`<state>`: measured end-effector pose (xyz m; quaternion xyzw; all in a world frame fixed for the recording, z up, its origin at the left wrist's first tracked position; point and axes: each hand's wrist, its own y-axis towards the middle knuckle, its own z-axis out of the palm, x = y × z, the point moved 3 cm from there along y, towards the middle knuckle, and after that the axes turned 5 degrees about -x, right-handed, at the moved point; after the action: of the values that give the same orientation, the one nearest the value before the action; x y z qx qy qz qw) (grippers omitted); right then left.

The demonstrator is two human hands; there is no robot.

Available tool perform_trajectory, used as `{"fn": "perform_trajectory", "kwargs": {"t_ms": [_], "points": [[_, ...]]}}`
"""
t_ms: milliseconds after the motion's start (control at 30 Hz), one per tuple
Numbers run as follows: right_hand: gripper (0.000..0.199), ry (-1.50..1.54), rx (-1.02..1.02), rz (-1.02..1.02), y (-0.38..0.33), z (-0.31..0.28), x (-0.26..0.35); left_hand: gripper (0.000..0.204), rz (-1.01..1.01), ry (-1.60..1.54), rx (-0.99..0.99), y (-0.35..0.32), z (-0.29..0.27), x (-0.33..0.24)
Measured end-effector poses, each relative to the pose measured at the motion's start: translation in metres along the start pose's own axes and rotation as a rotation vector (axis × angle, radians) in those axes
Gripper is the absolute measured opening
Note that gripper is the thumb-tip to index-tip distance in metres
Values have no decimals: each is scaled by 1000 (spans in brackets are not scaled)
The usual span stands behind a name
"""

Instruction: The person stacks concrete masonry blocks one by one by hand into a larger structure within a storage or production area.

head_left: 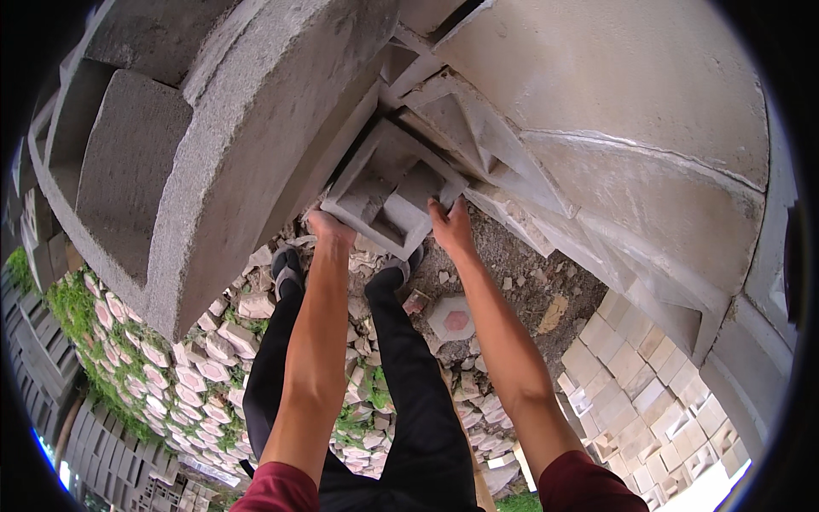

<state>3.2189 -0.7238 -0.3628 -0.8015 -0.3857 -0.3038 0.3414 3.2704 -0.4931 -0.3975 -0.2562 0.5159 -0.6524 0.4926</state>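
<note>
Between my two arms is a square grey concrete block [348, 195] with a hollow, stepped pattern inside its frame. My left hand [330, 227] grips its near left corner, the fingers partly hidden beneath it. At its right corner my right hand [452, 224] is closed on the rim, thumb over the edge. The block's far side sits close in the corner between a stack of concrete pieces on the left and patterned concrete blocks [478, 141] on the right.
A large rough concrete slab [230, 128] rises close on my left. Tall concrete panels [631, 85] stand on the right. Underfoot lie broken rubble [243, 333], a hexagonal paver [452, 318] and grass tufts [72, 299]. More stacked blocks [627, 367] stand at the lower right.
</note>
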Motion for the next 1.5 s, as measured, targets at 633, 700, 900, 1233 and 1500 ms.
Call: {"fn": "perform_trajectory", "kwargs": {"t_ms": [633,700,900,1233,1500], "points": [[84,689,162,606,-18,-9,16,61,-9,-221,129,3,-3,10],[84,872,181,638,-15,-7,25,62,7,-172,195,13,-7,1],[56,743,-111,628,-64,21,37,65,172,483,252,0,-41,-13],[33,421,270,444,-181,48,152,52,25,573,113,-209,-92,-158],[31,96,802,37,-225,80,234,51,369,-15,-36,-307,-231,-240]]}}
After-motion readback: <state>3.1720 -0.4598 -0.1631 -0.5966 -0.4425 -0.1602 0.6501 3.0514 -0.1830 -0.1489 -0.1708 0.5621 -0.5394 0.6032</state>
